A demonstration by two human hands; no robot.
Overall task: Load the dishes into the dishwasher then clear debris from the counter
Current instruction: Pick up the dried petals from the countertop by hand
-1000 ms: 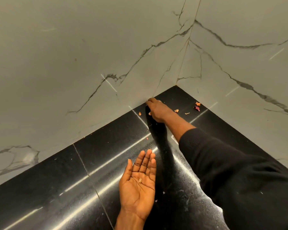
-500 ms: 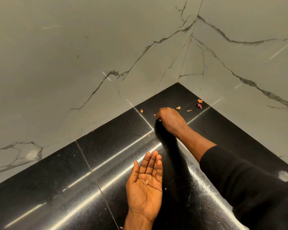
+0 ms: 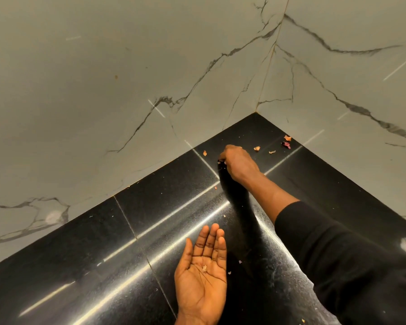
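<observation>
On the black polished counter (image 3: 150, 207), small onion-skin scraps lie near the far corner: one orange flake (image 3: 204, 153) left of my right hand, others (image 3: 257, 148) and a purple piece (image 3: 286, 144) to its right. My right hand (image 3: 238, 161) rests fist-like on the counter with its fingertips pinched on a small scrap at its left side. My left hand (image 3: 203, 275) lies palm up, fingers apart, near the front, with a tiny flake (image 3: 204, 268) in the palm. No dishes or dishwasher are in view.
Grey marble-look walls (image 3: 103, 90) meet at a corner (image 3: 258, 111) behind the counter. Tiny crumbs (image 3: 240, 262) dot the counter near my left hand. A black sleeve (image 3: 338, 254) covers my right forearm.
My right hand has drawn back from the wall toward me, dragging across the counter. My left hand stays palm up with the flake.
</observation>
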